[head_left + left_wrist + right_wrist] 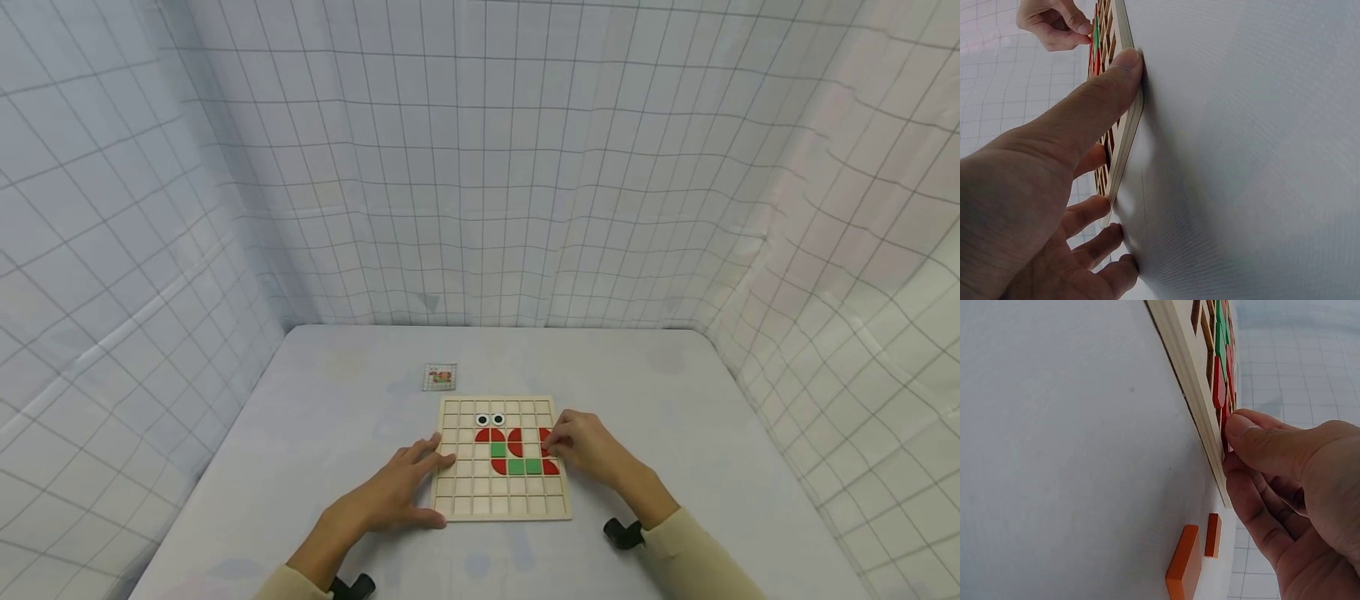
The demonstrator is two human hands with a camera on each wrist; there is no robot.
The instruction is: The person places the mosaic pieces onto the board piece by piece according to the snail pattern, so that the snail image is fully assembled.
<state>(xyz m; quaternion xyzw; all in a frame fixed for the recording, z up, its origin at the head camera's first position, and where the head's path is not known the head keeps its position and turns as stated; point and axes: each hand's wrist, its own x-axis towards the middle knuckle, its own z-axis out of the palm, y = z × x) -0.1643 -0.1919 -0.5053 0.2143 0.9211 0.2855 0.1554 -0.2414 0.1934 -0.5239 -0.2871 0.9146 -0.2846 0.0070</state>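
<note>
A square wooden grid board (502, 518) lies on the table with red and green tiles set in its cells. My left hand (405, 485) rests at the board's left side, fingers spread, the thumb (1113, 75) touching the near corner. At the right edge, my right hand (591, 450) pinches a red tile (1225, 428) between thumb and index finger, down at the board's surface. Green tiles (525, 467) form a row with red curved tiles at both ends. Two round eye tiles (491, 420) sit side by side above a red half-round pair (490, 435).
A small picture card (439, 377) lies beyond the board's far left corner. Two orange blocks (1185, 562) stand on the table near my right hand; the head view hides them behind it. White grid-patterned curtains (502, 167) enclose the table at the back and sides.
</note>
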